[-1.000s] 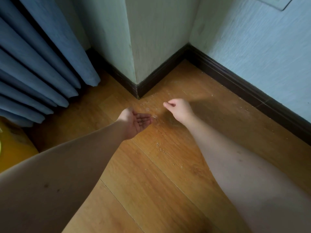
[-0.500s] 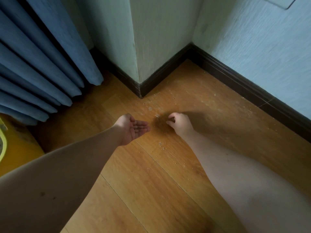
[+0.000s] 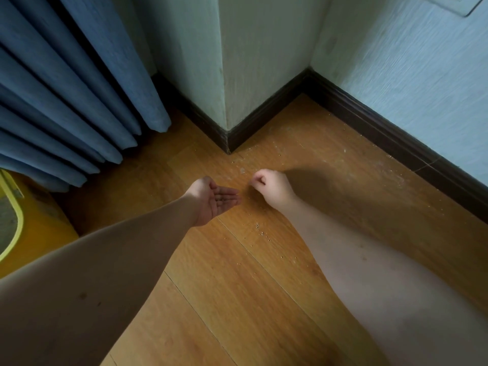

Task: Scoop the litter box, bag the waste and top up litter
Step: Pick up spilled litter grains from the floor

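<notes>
Since half a second ago: right hand (image 3: 273, 187) drawn back and up off the scattered litter grains (image 3: 260, 229), fingers curled in, thumb against forefinger in a pinch; whatever sits in that pinch too small to tell. Left hand (image 3: 215, 200) kept beside it, palm up, fingers straight and together, slightly cupped, with a few dark specks lying on the fingers.

Location: wooden floor (image 3: 237, 299), just in front of an outer wall corner (image 3: 224, 62) edged with dark skirting board (image 3: 264, 122).

Litter grains: thin trail on the boards below and between the two hands, more pale specks and dust near the foot of the corner and along the right-hand skirting.

Yellow litter box (image 3: 31, 228): far left edge of view, only partly seen, lighter yellow rim, well apart from both hands.

Blue curtain (image 3: 66, 88): hanging in folds at upper left, hem just above the floor, beside the yellow box.

Pale textured wall (image 3: 409, 75): right side, running back to the inner corner.
</notes>
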`<state>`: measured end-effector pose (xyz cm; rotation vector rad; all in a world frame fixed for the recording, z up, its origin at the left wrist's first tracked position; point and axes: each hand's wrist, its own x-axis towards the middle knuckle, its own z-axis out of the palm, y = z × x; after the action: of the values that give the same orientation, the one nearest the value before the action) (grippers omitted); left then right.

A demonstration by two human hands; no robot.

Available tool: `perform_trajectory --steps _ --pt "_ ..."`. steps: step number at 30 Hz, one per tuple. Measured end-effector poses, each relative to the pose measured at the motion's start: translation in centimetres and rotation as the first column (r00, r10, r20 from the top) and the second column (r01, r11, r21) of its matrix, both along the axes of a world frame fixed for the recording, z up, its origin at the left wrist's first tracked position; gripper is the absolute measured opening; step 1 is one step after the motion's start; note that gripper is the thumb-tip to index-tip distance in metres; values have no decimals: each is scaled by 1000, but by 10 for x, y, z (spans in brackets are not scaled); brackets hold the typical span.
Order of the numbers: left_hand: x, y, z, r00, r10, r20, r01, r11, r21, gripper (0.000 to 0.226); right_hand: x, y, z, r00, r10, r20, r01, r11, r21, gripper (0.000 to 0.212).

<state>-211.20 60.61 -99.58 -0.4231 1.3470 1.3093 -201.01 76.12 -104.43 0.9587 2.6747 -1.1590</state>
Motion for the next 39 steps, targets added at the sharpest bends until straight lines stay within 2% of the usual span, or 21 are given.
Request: perform_trajectory --steps 5,10,12,14,16,18,21,23,24,25,26,28,29,32,34,36,38,39 --pt "-3 8 1 997 71 -39 -71 997 -16 47 -23 -20 46 989 100 -111 -114 986 -119 19" --pt "-6 8 7 991 128 -33 -126 991 51 44 -21 -19 56 976 182 -117 -200 965 -170 22" --pt "-9 7 7 992 120 -30 -118 991 60 46 -19 -17 56 987 101 -124 -128 964 -232 28" --pt "-11 7 7 993 116 -38 -113 992 54 48 -17 -12 53 984 -136 -116 87 930 -357 31" --pt "-14 6 7 992 115 -46 -112 992 60 49 -11 1 46 910 -409 -64 323 798 -509 36" --pt "-16 4 7 992 117 -43 -114 991 70 49 2 15 33 803 -595 2 426 572 -702 38" --pt "-19 -3 6 994 109 -29 -107 992 64 47 22 25 17 642 -759 107 339 156 -928 37" --pt "-20 -6 5 995 99 -22 -98 994 54 46 31 25 10 613 -772 165 243 -14 -970 35" --pt "-19 -7 4 995 94 -19 -93 994 51 46 34 23 9 644 -745 174 223 -35 -974 34" --pt "-18 -7 4 996 89 -17 -88 995 50 46 37 22 8 704 -692 161 235 12 -972 33" --pt "-18 -5 4 997 81 -19 -80 996 48 47 41 21 8 783 -608 129 265 138 -954 33" --pt "-16 -1 5 998 61 -27 -60 997 48 47 46 15 9 937 -344 66 249 523 -815 36" --pt "-16 1 7 998 53 -30 -52 997 50 48 49 11 7 970 -238 50 193 630 -752 39" --pt "-15 9 11 999 33 -31 -31 998 49 48 55 -2 5 977 -182 109 206 686 -698 46" --pt "-12 12 13 1000 9 -27 -8 999 37 47 61 -7 3 986 -93 139 154 829 -538 44" --pt "-8 13 12 1000 -16 -20 17 999 28 47 67 -7 -2 978 102 179 -41 949 -313 36" --pt "-5 14 10 999 -33 -16 34 999 25 47 72 -6 -6 947 253 197 -215 957 -192 30" --pt "-4 14 9 999 -34 -14 35 999 22 47 74 -5 -8 941 275 196 -242 954 -178 29"
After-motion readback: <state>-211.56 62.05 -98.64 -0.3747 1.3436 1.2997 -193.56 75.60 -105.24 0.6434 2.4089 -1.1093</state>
